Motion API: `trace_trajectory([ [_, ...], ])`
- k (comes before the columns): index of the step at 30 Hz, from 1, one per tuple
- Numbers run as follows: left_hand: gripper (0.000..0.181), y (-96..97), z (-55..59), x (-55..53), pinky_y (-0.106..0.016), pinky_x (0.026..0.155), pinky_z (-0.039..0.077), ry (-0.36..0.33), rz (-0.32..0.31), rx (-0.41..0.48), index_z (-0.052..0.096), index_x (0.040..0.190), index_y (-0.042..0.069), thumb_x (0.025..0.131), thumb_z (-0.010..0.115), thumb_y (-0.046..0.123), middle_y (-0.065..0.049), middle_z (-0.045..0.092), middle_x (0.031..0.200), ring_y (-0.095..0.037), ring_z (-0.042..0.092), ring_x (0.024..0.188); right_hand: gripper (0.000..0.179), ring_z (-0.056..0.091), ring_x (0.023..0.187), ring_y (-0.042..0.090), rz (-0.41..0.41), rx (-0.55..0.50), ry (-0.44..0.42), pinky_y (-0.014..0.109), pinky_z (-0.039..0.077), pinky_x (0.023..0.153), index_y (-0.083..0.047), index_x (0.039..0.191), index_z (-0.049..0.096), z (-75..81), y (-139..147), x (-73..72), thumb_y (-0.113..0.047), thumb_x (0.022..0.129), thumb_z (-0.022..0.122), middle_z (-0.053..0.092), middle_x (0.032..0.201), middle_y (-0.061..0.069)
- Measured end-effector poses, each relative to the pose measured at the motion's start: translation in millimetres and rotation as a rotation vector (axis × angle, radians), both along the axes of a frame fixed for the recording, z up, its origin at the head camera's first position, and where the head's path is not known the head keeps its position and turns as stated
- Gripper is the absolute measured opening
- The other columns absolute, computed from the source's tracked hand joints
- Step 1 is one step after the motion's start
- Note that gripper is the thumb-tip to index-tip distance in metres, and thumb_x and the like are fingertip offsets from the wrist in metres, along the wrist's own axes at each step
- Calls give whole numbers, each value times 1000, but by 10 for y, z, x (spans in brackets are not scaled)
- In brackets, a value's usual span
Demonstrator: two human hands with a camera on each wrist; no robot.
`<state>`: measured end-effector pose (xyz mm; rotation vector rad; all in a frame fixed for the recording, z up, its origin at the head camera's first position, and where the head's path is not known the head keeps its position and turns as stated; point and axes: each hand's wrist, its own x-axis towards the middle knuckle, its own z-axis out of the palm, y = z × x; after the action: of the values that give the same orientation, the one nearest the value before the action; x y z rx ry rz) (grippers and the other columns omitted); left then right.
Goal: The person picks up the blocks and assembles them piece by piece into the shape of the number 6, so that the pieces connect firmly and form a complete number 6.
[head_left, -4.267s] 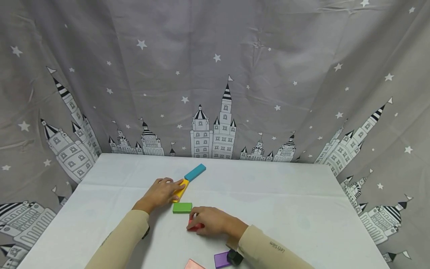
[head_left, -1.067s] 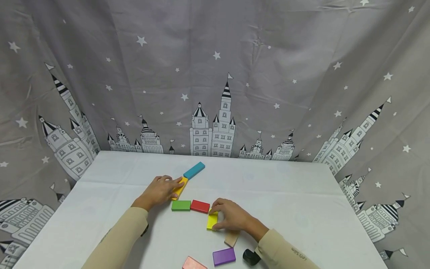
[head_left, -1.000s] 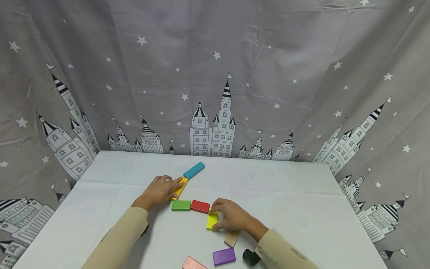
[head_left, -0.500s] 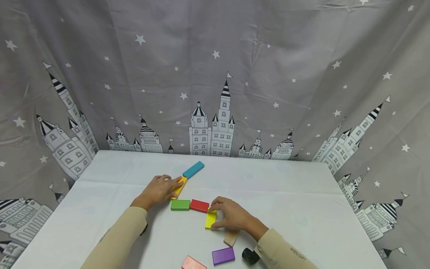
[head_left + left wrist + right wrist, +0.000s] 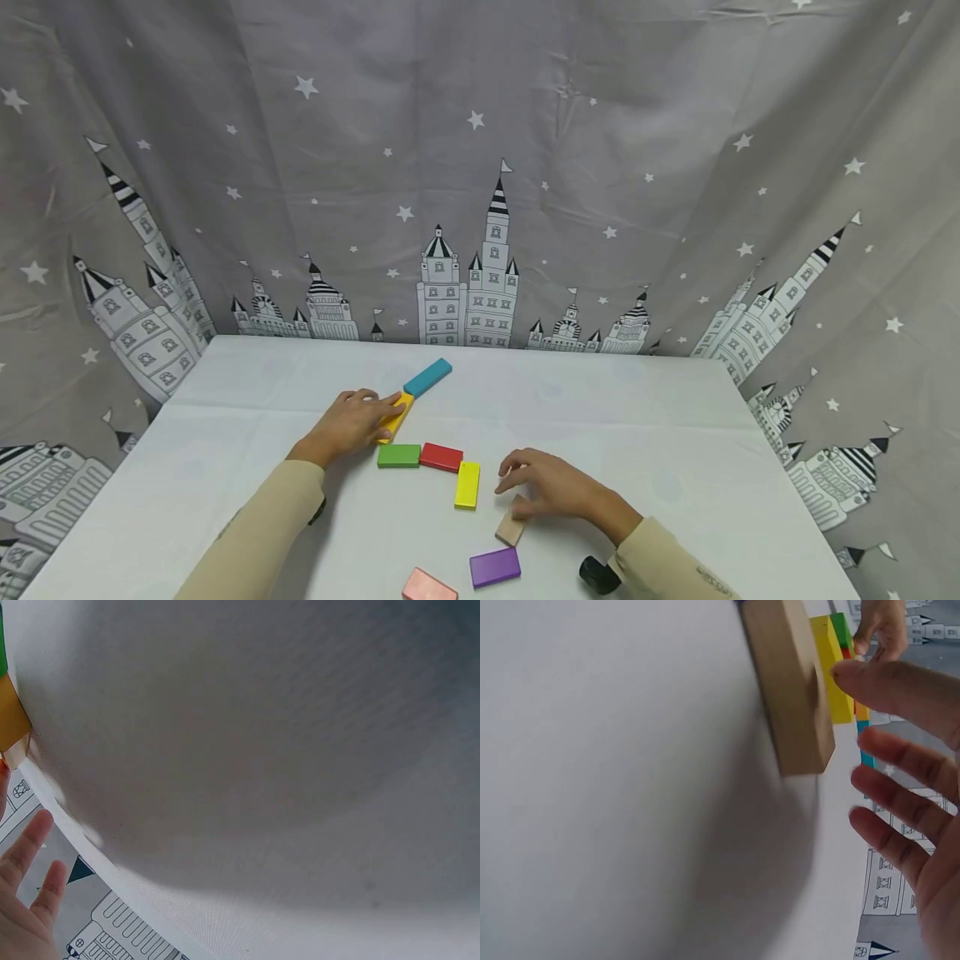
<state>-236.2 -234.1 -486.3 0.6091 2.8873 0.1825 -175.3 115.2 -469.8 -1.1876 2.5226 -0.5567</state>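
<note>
In the head view my left hand rests fingers on an orange-yellow block, lying end to end with a blue block. My right hand has its fingers spread beside a plain wooden block, the thumb above that block's far end. The right wrist view shows the wooden block close up, no fingers curled around it. A yellow block lies left of the right hand, its far end by a red block. A green block adjoins the red one.
A purple block lies nearer me, close to the wooden block. A pink block sits at the bottom edge of the view. White cloth covers the table, and a grey castle-print curtain hangs behind it.
The red block went beside the green one, and the yellow block came to lie by the red one. My right hand has let go of the yellow block and moved right, to the wooden block.
</note>
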Motion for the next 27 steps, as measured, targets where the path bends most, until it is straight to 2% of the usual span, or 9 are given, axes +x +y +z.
trace_trajectory([
  [9, 56, -26, -15, -5, -60, 107, 28, 5, -4, 7, 53, 140, 17, 88, 67, 34, -4, 47, 147, -38, 41, 129, 25, 52, 103, 1, 155, 14, -14, 23, 45, 94, -22, 106, 76, -55, 98, -8, -15, 82, 76, 61, 108, -15],
  [19, 57, -14, -3, 3, -60, 108, 27, -6, 11, 15, 52, 141, 18, 88, 66, 33, -6, 50, 144, -38, 41, 129, 22, 52, 96, 0, 281, -9, 122, 16, 42, 90, -21, 105, 77, -91, 25, -2, -20, 83, 77, 63, 102, -14],
  [27, 57, -7, -3, 8, -60, 107, 28, -2, 3, -1, 51, 141, 18, 88, 67, 33, -6, 51, 143, -38, 42, 128, 23, 53, 95, 0, 360, 4, 205, 14, 40, 90, -22, 105, 77, -82, -145, 15, -24, 82, 78, 65, 100, -13],
])
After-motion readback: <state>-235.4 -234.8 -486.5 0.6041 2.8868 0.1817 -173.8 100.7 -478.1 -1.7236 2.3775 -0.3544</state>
